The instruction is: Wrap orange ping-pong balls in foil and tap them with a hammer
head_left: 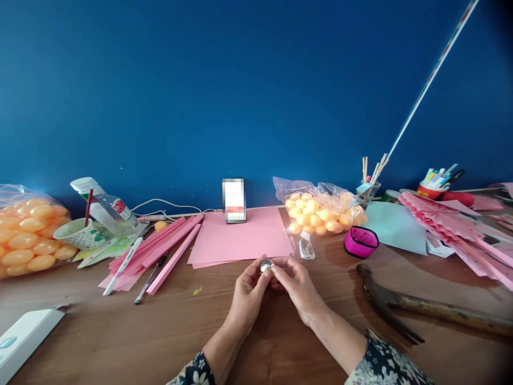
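A small shiny silver round object is pinched between both hands, just in front of the pink paper sheets. My left hand grips its left side with thumb and fingers. On the other side, the thumb and fingers of my right hand close on it. The fingers cover much of the object, so its exact kind does not show. Behind the hands, a phone leans upright on the paper near the wall. A small clear packet lies just beyond my right hand.
Clear bags of orange balls stand at left and back right. Pink paper strips and pens lie left. A hammer, a magenta band and pink folded paper lie right. A white box sits front left.
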Available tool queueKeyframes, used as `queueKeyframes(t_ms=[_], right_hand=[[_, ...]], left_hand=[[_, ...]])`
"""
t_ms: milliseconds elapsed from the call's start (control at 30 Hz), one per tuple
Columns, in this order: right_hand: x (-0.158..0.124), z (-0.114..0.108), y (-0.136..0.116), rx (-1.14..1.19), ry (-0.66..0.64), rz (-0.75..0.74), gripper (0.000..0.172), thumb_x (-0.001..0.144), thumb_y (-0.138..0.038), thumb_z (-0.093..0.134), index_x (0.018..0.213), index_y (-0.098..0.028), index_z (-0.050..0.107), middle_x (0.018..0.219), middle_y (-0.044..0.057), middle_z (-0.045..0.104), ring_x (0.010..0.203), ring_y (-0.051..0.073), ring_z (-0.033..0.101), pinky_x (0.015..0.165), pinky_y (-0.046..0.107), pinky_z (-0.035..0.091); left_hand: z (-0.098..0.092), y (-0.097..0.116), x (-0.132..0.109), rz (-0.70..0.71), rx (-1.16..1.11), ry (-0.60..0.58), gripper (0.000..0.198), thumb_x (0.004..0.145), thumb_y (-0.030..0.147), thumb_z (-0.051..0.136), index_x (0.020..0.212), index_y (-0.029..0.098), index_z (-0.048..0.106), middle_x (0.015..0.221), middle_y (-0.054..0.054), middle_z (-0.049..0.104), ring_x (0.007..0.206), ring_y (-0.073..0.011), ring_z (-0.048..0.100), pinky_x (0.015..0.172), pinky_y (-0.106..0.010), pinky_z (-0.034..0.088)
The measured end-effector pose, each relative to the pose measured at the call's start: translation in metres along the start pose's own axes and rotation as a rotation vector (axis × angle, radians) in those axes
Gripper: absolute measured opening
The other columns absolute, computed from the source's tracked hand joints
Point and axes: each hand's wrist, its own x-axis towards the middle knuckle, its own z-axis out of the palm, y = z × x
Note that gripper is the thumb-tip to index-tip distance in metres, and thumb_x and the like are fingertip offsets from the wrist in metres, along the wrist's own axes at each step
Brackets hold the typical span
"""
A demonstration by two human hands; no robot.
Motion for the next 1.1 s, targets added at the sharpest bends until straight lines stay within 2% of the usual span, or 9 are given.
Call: queueKeyframes(t_ms=[133, 300, 433, 567, 800, 1100], right_hand=[[-0.001, 0.0, -0.001, -0.02, -0.01, -0.019, 0.031, 0.069, -0.039, 0.067, 0.088, -0.016, 0.062, 0.083, 0.004, 0.067, 0.068, 0.014, 0.061, 0.061, 0.026, 0.051], [-0.001, 0.001, -0.004, -0.006, -0.018, -0.006, 0.028, 0.072, -0.039, 0.064, 0.088, -0.017, 0.061, 0.076, 0.002, 0.065, 0.062, 0.011, 0.058, 0.056, 0.021, 0.048], [-0.002, 0.0, -0.005, -0.027, -0.039, -0.027, 0.028, 0.073, -0.037, 0.063, 0.094, -0.018, 0.06, 0.088, 0.004, 0.065, 0.066, 0.012, 0.059, 0.056, 0.022, 0.048], [0.0, -0.003, 0.0, -0.151, -0.134, -0.154, 0.035, 0.073, -0.032, 0.064, 0.105, -0.021, 0.057, 0.1, 0.005, 0.063, 0.072, 0.015, 0.061, 0.061, 0.026, 0.05], [0.0, -0.005, 0.005, -0.379, -0.048, -0.379, 0.028, 0.075, -0.029, 0.063, 0.101, -0.02, 0.058, 0.101, 0.008, 0.06, 0.083, 0.02, 0.059, 0.071, 0.031, 0.05], [-0.005, -0.003, -0.008, -0.499, -0.013, -0.486, 0.019, 0.075, -0.026, 0.063, 0.093, -0.022, 0.061, 0.09, 0.006, 0.06, 0.081, 0.02, 0.057, 0.071, 0.032, 0.048]], left_hand=[[0.0, 0.0, 0.0, -0.006, -0.011, -0.004, 0.053, 0.073, 0.029, 0.063, 0.123, 0.017, 0.048, 0.111, -0.011, 0.063, 0.102, -0.0235, 0.057, 0.088, -0.037, 0.044], [0.0, 0.0, -0.001, -0.027, -0.132, -0.029, 0.051, 0.076, 0.028, 0.06, 0.125, 0.018, 0.047, 0.114, -0.01, 0.061, 0.1, -0.0213, 0.058, 0.091, -0.037, 0.042], [0.0, 0.001, -0.003, -0.028, -0.223, -0.065, 0.049, 0.079, 0.028, 0.056, 0.126, 0.019, 0.045, 0.115, -0.011, 0.06, 0.1, -0.0214, 0.058, 0.092, -0.039, 0.042], [0.0, 0.0, -0.002, -0.023, -0.217, -0.07, 0.047, 0.081, 0.029, 0.054, 0.126, 0.02, 0.046, 0.113, -0.01, 0.061, 0.101, -0.0216, 0.058, 0.093, -0.039, 0.041], [-0.001, 0.0, -0.003, -0.024, -0.225, -0.11, 0.042, 0.081, 0.03, 0.053, 0.121, 0.017, 0.052, 0.111, -0.011, 0.062, 0.105, -0.0247, 0.055, 0.093, -0.041, 0.04], [0.001, 0.004, -0.004, -0.049, -0.259, -0.085, 0.041, 0.082, 0.036, 0.05, 0.116, 0.015, 0.056, 0.108, -0.013, 0.063, 0.1, -0.0248, 0.057, 0.086, -0.038, 0.044]])
